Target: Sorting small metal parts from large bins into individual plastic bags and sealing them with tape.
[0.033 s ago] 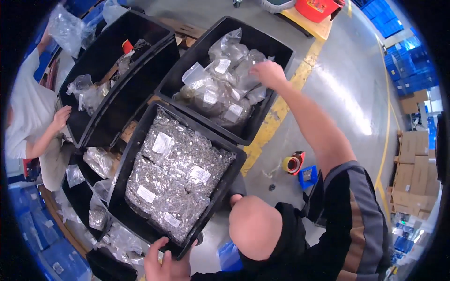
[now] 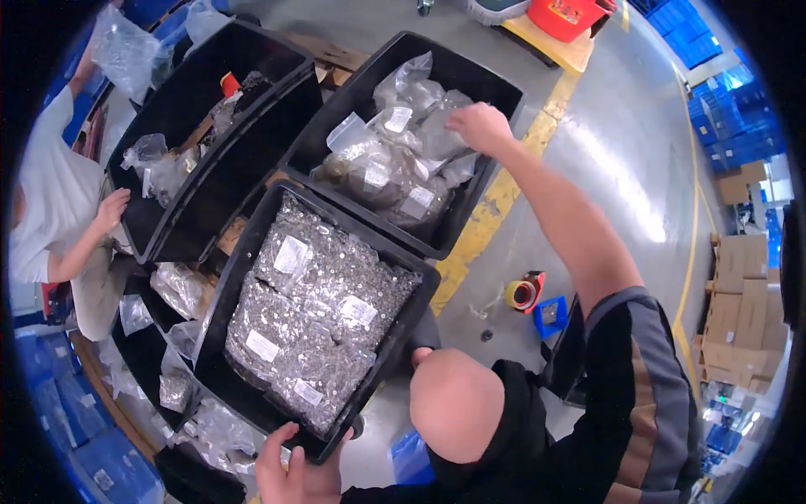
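Observation:
My right hand [image 2: 480,128] reaches into the far black bin [image 2: 504,92], its fingers closed at a clear plastic bag [image 2: 441,134]. White-labelled clear bags of greyish contents are heaped in that bin. At the near corner of another black bin [image 2: 220,336], my left hand [image 2: 294,470] rests with spread fingers, touching the rim. Inside this nearer bin lie clear bags of small silvery metal parts [image 2: 315,315], packed flat and bearing white labels. The underside of my right fingers is hidden.
Stacked black bins [image 2: 210,143] with loose bags stand at the left, a co-worker's hand [image 2: 111,210] on their edge. A tape dispenser [image 2: 522,294] and small blue tray [image 2: 551,317] lie on the floor at right. A red bucket [image 2: 564,18] stands on a yellow platform beyond.

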A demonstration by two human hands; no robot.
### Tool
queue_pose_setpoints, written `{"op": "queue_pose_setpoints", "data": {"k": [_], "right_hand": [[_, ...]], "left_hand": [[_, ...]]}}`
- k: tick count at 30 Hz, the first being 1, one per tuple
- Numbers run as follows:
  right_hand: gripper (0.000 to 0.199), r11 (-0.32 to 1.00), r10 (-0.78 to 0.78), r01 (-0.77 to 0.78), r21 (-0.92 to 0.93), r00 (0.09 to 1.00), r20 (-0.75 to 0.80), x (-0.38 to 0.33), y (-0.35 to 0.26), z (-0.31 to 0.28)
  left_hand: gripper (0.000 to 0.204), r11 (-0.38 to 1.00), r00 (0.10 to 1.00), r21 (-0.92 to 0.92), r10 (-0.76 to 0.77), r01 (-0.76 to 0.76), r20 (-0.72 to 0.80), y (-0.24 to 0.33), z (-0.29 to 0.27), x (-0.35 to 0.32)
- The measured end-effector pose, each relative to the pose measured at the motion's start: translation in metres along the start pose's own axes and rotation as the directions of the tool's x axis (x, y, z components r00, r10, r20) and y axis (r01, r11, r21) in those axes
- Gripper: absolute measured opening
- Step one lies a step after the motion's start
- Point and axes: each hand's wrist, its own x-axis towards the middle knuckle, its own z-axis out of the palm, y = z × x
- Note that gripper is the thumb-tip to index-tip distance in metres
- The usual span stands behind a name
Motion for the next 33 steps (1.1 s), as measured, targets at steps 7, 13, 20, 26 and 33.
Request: {"op": "queue_pose_setpoints", "data": {"k": [7, 13, 20, 26, 33], "right_hand": [[0.022, 0.798, -0.523, 0.535, 0.277, 0.843, -0.122, -0.025, -0.073, -0.176], [0.025, 0.656, -0.649, 0.557, 0.51, 0.76, 0.005, -0.121, -0.173, -0.323], [0.026, 0.494, -0.801, 0.622, 0.608, 0.598, 0.039, -0.236, -0.262, -0.399], [0.026, 0.441, -0.838, 0.617, 0.652, 0.543, 0.053, -0.306, -0.309, -0.418], [0.026, 0.415, -0.866, 0.639, 0.648, 0.495, 0.066, -0.341, -0.331, -0.414]], "left_hand": [[0.034, 0.965, 0.935, -0.013, 0.25, -0.262, -0.251, -0.01, 0.003, -0.011], [0.033, 0.775, 0.849, -0.386, 0.353, -0.501, -0.393, 0.045, -0.007, -0.029], [0.057, 0.303, 0.575, -0.496, 0.549, -0.814, -0.607, 0.132, -0.029, -0.077], [0.046, 0.176, 0.544, -0.535, 0.496, -0.826, -0.677, 0.105, -0.019, -0.13], [0.04, 0.139, 0.552, -0.552, 0.426, -0.822, -0.716, 0.073, -0.007, -0.163]]}}
